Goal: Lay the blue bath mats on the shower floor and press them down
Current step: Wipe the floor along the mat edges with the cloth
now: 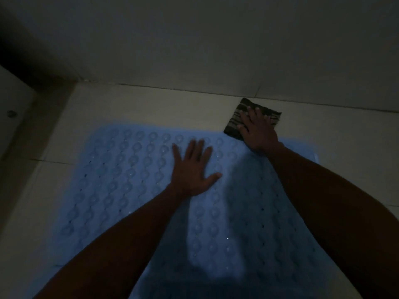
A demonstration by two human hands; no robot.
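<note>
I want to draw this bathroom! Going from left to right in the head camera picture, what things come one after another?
Small round knob → left hand flat on the blue bath mat → right hand on a dark striped cloth.

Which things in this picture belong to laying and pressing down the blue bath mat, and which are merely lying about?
Part of the job:
- blue bath mat, spread on the tiled floor
- left hand, flat on the mat with fingers spread
- right hand, resting flat at the mat's far edge

Merely there:
- dark striped cloth, folded, under the right hand's fingers
- wall
</note>
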